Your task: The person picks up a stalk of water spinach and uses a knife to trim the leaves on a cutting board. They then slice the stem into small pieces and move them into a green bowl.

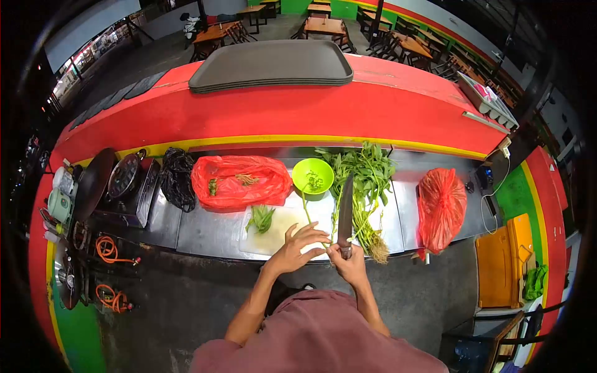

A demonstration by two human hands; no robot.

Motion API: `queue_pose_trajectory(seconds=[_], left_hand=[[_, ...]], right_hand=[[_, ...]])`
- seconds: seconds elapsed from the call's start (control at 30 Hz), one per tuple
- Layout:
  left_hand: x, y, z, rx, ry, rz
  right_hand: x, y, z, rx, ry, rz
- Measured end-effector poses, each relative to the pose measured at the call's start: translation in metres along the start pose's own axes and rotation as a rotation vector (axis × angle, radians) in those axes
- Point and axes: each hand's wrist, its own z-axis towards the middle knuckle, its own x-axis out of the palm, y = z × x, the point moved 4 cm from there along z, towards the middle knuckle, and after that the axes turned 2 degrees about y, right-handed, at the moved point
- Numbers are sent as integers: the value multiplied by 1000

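My right hand point(350, 264) grips a large knife point(346, 214) by its dark handle, blade pointing away from me. My left hand point(297, 248) is closed on a thin green stem point(306, 208), its fingertips close to the knife handle. The stem's far end reaches toward a lime-green bowl point(301, 172) that holds small chopped green pieces point(315, 181). Beneath my left hand lies a white cutting board point(281, 225), with loose green leaves point(261, 218) on its left part. Right of the knife rests a bunch of leafy greens point(370, 177), its roots point(377, 247) toward me.
An open red plastic bag point(227, 198) with plant scraps and a black bag point(177, 180) lie on the steel counter point(205, 233), left of the bowl. A tied red bag point(441, 208) sits right. Stacked trays point(273, 63) rest on the red ledge. A stove point(140, 193) stands far left.
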Motion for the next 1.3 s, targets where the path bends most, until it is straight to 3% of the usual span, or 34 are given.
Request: queue_pose_trajectory(seconds=[0.07, 0.13, 0.2, 0.23, 0.33, 0.4, 0.53, 0.67, 0.77, 0.87, 1.3], left_hand=[[1, 1, 1, 22, 113, -116], [-3, 1, 4, 89, 56, -181], [-6, -6, 5, 39, 16, -607], [-5, -7, 7, 33, 25, -613], [-13, -11, 11, 158, -82, -843], [-22, -16, 16, 310, -114, -999], [-35, -27, 23, 384, -115, -1045], [-44, -41, 27, 335, -114, -1170], [-49, -42, 32, 417, -195, -997], [-49, -39, 28, 354, -192, -1017], [-47, -43, 14, 303, -290, -921]], right_hand=[[2, 14, -3, 46, -3, -23], [5, 34, -6, -63, -64, -97], [9, 53, -16, -59, -4, -13], [11, 62, -23, -74, -5, 52], [13, 78, -38, -227, 46, 77], [15, 81, -49, -202, 47, 98], [18, 86, -56, -230, 131, 59], [27, 97, -55, -369, 135, -15], [31, 101, -52, -374, 141, -28], [36, 101, -49, -453, 94, -53], [41, 100, -62, -401, 92, -65]])
